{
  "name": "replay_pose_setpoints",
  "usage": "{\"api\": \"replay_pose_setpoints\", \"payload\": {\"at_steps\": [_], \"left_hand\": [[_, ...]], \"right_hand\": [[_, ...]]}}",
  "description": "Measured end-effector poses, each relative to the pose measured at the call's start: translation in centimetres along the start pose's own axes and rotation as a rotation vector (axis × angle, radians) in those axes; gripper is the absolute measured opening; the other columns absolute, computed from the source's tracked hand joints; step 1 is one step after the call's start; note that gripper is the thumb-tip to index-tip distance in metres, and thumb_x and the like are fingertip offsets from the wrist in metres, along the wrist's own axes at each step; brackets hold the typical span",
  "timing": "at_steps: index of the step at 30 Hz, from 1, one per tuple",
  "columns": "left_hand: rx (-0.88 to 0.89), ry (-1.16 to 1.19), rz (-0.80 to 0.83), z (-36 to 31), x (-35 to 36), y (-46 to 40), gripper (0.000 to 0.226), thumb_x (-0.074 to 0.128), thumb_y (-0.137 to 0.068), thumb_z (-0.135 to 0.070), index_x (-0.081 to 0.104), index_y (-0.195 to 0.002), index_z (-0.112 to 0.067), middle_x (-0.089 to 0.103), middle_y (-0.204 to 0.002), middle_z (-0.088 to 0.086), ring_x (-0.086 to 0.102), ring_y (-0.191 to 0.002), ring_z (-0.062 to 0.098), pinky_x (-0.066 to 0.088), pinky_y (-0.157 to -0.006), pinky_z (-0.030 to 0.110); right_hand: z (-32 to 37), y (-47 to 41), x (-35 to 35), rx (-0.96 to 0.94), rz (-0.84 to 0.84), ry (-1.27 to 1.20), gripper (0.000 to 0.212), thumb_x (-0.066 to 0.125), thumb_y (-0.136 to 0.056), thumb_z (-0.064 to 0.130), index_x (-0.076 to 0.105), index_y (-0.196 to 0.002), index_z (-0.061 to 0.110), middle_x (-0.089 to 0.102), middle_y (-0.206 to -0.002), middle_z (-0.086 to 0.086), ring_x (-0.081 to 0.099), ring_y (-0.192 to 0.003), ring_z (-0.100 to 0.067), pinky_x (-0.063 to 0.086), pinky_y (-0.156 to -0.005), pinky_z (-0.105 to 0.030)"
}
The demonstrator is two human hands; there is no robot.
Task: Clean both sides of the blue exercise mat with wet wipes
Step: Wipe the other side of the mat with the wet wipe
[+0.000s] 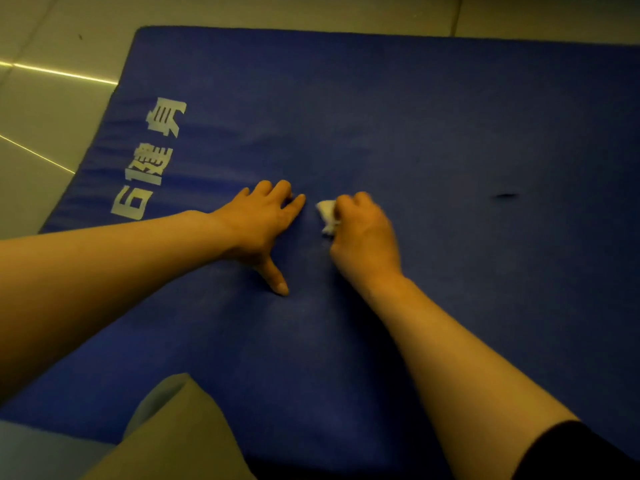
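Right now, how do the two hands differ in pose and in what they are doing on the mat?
The left hand lies spread with fingers straight and thumb out, holding nothing; the right hand is curled, gripping a crumpled white wipe. The left hand sits nearer the white lettering; the right hand is nearer the dark mark. Both rest on the blue mat.

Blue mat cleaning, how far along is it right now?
Done: nothing shows as finished. In hand: the right hand grips a crumpled wet wipe against the blue mat, while the left hand rests flat beside it. Left: a dark mark to the right looks untouched, and the underside is not in view.
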State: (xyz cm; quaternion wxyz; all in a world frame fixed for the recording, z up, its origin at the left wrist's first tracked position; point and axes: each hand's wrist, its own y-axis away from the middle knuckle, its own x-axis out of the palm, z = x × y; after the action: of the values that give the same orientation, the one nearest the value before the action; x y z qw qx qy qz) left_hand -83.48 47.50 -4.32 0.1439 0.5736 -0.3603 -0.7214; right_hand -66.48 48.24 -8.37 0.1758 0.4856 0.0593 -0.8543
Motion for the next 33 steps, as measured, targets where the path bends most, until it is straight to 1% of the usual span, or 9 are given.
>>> {"api": "replay_pose_setpoints", "payload": {"at_steps": [4,7,11,14,19,22,25,31,33], "left_hand": [[0.009,0.008,0.047,-0.1,-0.4,-0.1,0.145,0.069,-0.050,-0.081,-0.008,-0.153,-0.013,0.010,-0.145,0.009,0.025,-0.125,0.027,0.032,-0.110,0.039],[0.014,0.000,0.035,-0.3,-0.6,-0.3,0.146,0.072,-0.048,-0.079,-0.003,-0.154,-0.013,0.013,-0.143,0.009,0.026,-0.123,0.026,0.034,-0.108,0.036],[0.028,0.050,0.032,-0.3,-0.5,-0.2,0.143,0.074,-0.047,-0.077,0.002,-0.154,-0.016,0.014,-0.142,0.006,0.025,-0.124,0.025,0.033,-0.106,0.033],[0.015,0.030,0.038,-0.1,-0.4,0.0,0.146,0.070,-0.048,-0.081,-0.006,-0.154,-0.016,0.010,-0.144,0.007,0.024,-0.126,0.024,0.031,-0.110,0.034],[0.014,0.024,0.040,-0.1,-0.6,-0.1,0.145,0.068,-0.048,-0.083,-0.007,-0.154,-0.017,0.009,-0.144,0.007,0.024,-0.126,0.025,0.032,-0.110,0.033],[0.027,0.063,-0.064,0.1,-0.3,-0.2,0.127,0.065,-0.054,-0.082,0.014,-0.152,-0.019,0.022,-0.138,0.004,0.030,-0.119,0.022,0.034,-0.103,0.031],[0.033,0.161,-0.182,0.3,0.2,-0.2,0.108,0.067,-0.057,-0.078,0.033,-0.143,-0.022,0.032,-0.128,0.002,0.036,-0.110,0.020,0.037,-0.096,0.032],[-0.008,0.146,-0.188,0.6,0.4,-0.7,0.128,0.065,-0.049,-0.084,0.019,-0.149,-0.018,0.030,-0.127,0.003,0.036,-0.107,0.020,0.037,-0.097,0.032],[-0.032,0.140,-0.182,0.7,0.6,-0.9,0.142,0.064,-0.047,-0.086,0.002,-0.153,-0.015,0.026,-0.131,0.003,0.035,-0.110,0.020,0.035,-0.100,0.032]], "right_hand": [[-1.5,-0.7,-0.8,0.215,-0.207,0.076,0.017,0.063,-0.078,-0.001,0.055,-0.092,0.002,0.054,-0.099,-0.019,0.054,-0.082,-0.037,0.043,-0.063,-0.039],[1.5,0.5,1.2,-0.011,-0.177,-0.014,0.027,0.073,-0.063,-0.006,0.061,-0.086,-0.001,0.057,-0.082,-0.021,0.055,-0.065,-0.039,0.038,-0.052,-0.033],[2.6,1.1,1.8,-0.215,0.072,-0.069,0.023,0.063,-0.080,0.003,0.058,-0.102,0.001,0.054,-0.100,-0.017,0.051,-0.086,-0.034,0.032,-0.062,-0.033],[-0.1,-0.7,0.0,-0.070,-0.012,-0.049,0.009,0.058,-0.085,0.005,0.058,-0.094,0.005,0.053,-0.101,-0.017,0.051,-0.089,-0.036,0.029,-0.062,-0.033],[-0.7,-1.9,-0.4,0.191,-0.138,0.030,0.016,0.053,-0.089,0.006,0.056,-0.104,0.003,0.051,-0.110,-0.016,0.053,-0.093,-0.033,0.035,-0.068,-0.032],[2.5,-0.3,1.7,-0.050,-0.052,-0.075,0.023,0.063,-0.076,0.000,0.061,-0.099,-0.001,0.056,-0.094,-0.019,0.055,-0.078,-0.038,0.033,-0.059,-0.032],[2.3,-0.9,1.1,-0.153,0.106,-0.090,0.016,0.061,-0.083,0.010,0.061,-0.099,0.007,0.054,-0.099,-0.012,0.054,-0.084,-0.032,0.033,-0.062,-0.032],[-2.8,-4.3,-1.7,0.247,-0.141,0.068,0.013,0.053,-0.091,0.012,0.059,-0.100,0.005,0.053,-0.109,-0.014,0.056,-0.092,-0.032,0.038,-0.068,-0.031],[-1.5,-3.8,-0.5,0.217,-0.196,0.027,0.013,0.051,-0.091,0.011,0.059,-0.100,0.005,0.053,-0.106,-0.014,0.056,-0.088,-0.032,0.037,-0.067,-0.031]]}}
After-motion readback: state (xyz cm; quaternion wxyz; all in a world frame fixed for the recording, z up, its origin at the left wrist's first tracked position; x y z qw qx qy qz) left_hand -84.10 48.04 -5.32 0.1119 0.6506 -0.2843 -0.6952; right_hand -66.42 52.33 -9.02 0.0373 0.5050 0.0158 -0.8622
